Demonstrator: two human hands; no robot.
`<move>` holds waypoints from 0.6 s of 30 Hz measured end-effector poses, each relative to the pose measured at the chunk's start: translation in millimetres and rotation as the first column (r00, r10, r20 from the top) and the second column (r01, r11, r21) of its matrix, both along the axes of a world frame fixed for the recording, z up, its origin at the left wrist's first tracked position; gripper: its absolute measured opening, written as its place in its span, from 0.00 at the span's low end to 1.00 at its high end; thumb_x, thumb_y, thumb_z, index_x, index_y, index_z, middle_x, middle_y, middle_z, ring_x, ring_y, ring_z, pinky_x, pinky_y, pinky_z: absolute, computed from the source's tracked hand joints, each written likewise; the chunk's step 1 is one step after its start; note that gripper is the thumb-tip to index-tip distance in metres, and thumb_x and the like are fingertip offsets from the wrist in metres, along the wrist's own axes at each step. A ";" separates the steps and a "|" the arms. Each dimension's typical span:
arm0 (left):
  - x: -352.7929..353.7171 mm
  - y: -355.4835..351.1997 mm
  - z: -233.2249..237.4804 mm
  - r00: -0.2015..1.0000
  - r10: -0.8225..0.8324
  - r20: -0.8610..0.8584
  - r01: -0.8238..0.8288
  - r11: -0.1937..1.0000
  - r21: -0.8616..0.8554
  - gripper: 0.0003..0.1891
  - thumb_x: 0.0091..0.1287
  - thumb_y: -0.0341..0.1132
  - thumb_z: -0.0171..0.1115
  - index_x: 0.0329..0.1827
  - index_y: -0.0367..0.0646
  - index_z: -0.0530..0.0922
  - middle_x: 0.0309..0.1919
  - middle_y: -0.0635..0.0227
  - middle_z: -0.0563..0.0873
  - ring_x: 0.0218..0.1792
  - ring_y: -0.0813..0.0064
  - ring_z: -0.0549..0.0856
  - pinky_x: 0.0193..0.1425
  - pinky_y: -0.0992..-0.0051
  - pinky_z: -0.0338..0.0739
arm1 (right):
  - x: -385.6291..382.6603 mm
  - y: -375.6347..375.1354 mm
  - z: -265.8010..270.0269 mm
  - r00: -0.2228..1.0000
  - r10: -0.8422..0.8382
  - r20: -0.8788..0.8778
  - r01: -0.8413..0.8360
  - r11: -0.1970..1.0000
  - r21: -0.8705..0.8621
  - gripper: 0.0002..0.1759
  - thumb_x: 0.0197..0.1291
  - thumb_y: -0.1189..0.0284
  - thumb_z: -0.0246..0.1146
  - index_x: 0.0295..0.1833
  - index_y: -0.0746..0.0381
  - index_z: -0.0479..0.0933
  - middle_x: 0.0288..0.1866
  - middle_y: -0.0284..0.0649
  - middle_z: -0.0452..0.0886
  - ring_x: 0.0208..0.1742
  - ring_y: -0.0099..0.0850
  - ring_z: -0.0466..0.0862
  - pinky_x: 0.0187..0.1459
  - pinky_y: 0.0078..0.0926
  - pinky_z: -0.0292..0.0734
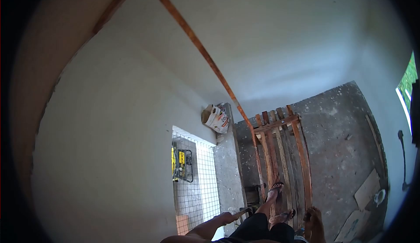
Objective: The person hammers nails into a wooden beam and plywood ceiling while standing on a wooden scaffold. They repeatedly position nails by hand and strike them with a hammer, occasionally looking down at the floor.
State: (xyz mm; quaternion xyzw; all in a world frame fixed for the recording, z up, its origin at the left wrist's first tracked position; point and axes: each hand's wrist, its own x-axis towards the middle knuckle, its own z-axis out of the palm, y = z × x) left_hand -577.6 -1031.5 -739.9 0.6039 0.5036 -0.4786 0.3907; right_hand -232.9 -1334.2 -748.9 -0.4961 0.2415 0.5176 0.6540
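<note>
My left hand is closed around the pale handle of a hammer, whose dark head lies beside my knee. At the lower right my right hand hangs by the end of a wooden rail, its fingers curled inward. What they hold, if anything, is hidden. Below me my sandalled feet stand on the long planks of a wooden platform. A crosspiece joins the planks at the far end.
A long reddish-brown wooden strip runs from the top down to the platform. A white sack rests on a concrete ledge. Beyond a window grille is a yellow-and-black machine. Cardboard lies on the concrete floor.
</note>
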 end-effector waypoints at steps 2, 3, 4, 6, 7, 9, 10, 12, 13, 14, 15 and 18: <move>-0.5 3.6 -5.4 1.000 0.017 -0.011 -0.017 1.000 -0.018 0.35 0.57 0.64 0.59 0.49 0.36 0.80 0.47 0.54 0.83 0.41 0.61 0.84 0.38 0.65 0.79 | -4.3 5.6 -7.5 0.998 -0.052 0.023 0.054 0.997 -0.058 0.05 0.55 0.77 0.60 0.29 0.59 0.71 0.16 0.32 0.67 0.14 0.26 0.68 0.16 0.25 0.65; -2.3 3.6 -6.4 1.000 0.028 -0.005 -0.028 0.999 -0.016 0.35 0.57 0.64 0.58 0.48 0.36 0.80 0.47 0.54 0.83 0.41 0.60 0.84 0.39 0.65 0.79 | -3.5 7.4 -10.8 0.999 -0.021 0.031 0.023 0.998 -0.063 0.05 0.56 0.75 0.59 0.29 0.59 0.71 0.17 0.33 0.69 0.15 0.26 0.70 0.17 0.25 0.66; -0.9 5.2 -1.2 0.999 0.040 0.002 -0.040 0.999 -0.012 0.35 0.57 0.64 0.58 0.48 0.36 0.81 0.47 0.54 0.83 0.42 0.60 0.84 0.40 0.64 0.79 | -2.1 10.1 -12.6 0.999 0.011 0.039 -0.009 0.998 -0.067 0.05 0.57 0.74 0.59 0.29 0.59 0.71 0.18 0.34 0.71 0.16 0.27 0.71 0.18 0.26 0.68; -1.6 9.6 5.0 0.999 0.043 0.021 -0.043 0.999 0.006 0.35 0.57 0.65 0.57 0.47 0.37 0.81 0.46 0.54 0.84 0.43 0.59 0.84 0.42 0.63 0.78 | 0.6 15.0 -21.1 0.999 0.020 0.033 -0.018 0.999 -0.050 0.06 0.59 0.72 0.59 0.30 0.59 0.72 0.19 0.34 0.72 0.16 0.27 0.73 0.18 0.26 0.69; -3.7 10.0 5.4 0.999 0.039 0.034 -0.039 0.999 0.020 0.35 0.57 0.66 0.56 0.47 0.38 0.82 0.45 0.53 0.84 0.44 0.59 0.84 0.44 0.62 0.78 | 3.7 18.0 -23.9 1.000 0.002 0.016 -0.002 1.000 -0.030 0.06 0.59 0.71 0.59 0.30 0.59 0.72 0.19 0.34 0.72 0.16 0.27 0.73 0.18 0.26 0.70; -12.9 5.6 15.8 0.996 0.067 0.052 -0.071 0.996 0.059 0.36 0.57 0.66 0.54 0.46 0.38 0.82 0.44 0.52 0.84 0.44 0.57 0.84 0.46 0.61 0.78 | 8.2 30.2 -24.5 1.000 0.026 -0.016 -0.026 1.000 0.006 0.06 0.59 0.71 0.59 0.30 0.58 0.72 0.18 0.33 0.71 0.16 0.27 0.72 0.17 0.26 0.69; -13.6 3.5 26.5 0.994 0.087 0.060 -0.091 0.992 0.082 0.36 0.57 0.67 0.53 0.45 0.38 0.82 0.43 0.52 0.85 0.45 0.57 0.84 0.47 0.61 0.77 | 12.9 31.9 -20.9 0.998 0.054 -0.026 -0.054 0.998 0.020 0.06 0.59 0.70 0.59 0.31 0.58 0.72 0.17 0.33 0.70 0.15 0.27 0.72 0.17 0.26 0.68; -17.3 5.4 39.0 0.991 0.117 0.071 -0.123 0.990 0.076 0.36 0.58 0.67 0.52 0.45 0.38 0.82 0.42 0.50 0.84 0.45 0.55 0.84 0.47 0.59 0.76 | 24.7 29.3 -20.4 0.986 0.159 -0.044 -0.153 0.980 0.126 0.07 0.64 0.73 0.56 0.39 0.66 0.76 0.24 0.33 0.71 0.23 0.26 0.68 0.24 0.25 0.68; -21.7 2.2 42.7 0.987 0.142 0.069 -0.148 0.985 0.089 0.36 0.58 0.67 0.52 0.44 0.38 0.82 0.41 0.51 0.85 0.44 0.56 0.84 0.46 0.59 0.77 | 30.3 32.9 -22.7 0.990 0.138 -0.039 -0.134 0.988 0.081 0.05 0.62 0.72 0.57 0.37 0.62 0.75 0.21 0.32 0.70 0.19 0.26 0.68 0.21 0.25 0.66; -25.6 -0.3 47.9 0.984 0.163 0.065 -0.169 0.980 0.103 0.36 0.58 0.67 0.52 0.43 0.38 0.82 0.40 0.52 0.85 0.42 0.56 0.85 0.44 0.60 0.77 | 32.9 37.9 -25.6 0.993 0.112 -0.033 -0.110 0.993 0.037 0.04 0.61 0.70 0.58 0.35 0.59 0.73 0.18 0.31 0.68 0.16 0.25 0.68 0.18 0.24 0.64; -30.5 -2.5 52.4 0.982 0.181 0.060 -0.187 0.975 0.115 0.36 0.58 0.67 0.52 0.42 0.38 0.82 0.39 0.52 0.85 0.40 0.57 0.85 0.43 0.60 0.77 | 35.2 40.6 -27.8 0.996 0.083 -0.027 -0.083 0.996 -0.009 0.05 0.60 0.69 0.58 0.33 0.55 0.71 0.15 0.29 0.66 0.13 0.24 0.67 0.14 0.24 0.62; -63.1 -17.8 30.3 0.971 0.230 0.059 -0.236 0.960 0.151 0.35 0.58 0.67 0.52 0.39 0.38 0.82 0.34 0.55 0.85 0.33 0.59 0.85 0.38 0.61 0.77 | 48.8 47.5 -26.1 0.992 0.127 -0.010 -0.127 0.992 -0.024 0.04 0.60 0.69 0.58 0.33 0.54 0.71 0.14 0.28 0.64 0.12 0.23 0.65 0.13 0.24 0.58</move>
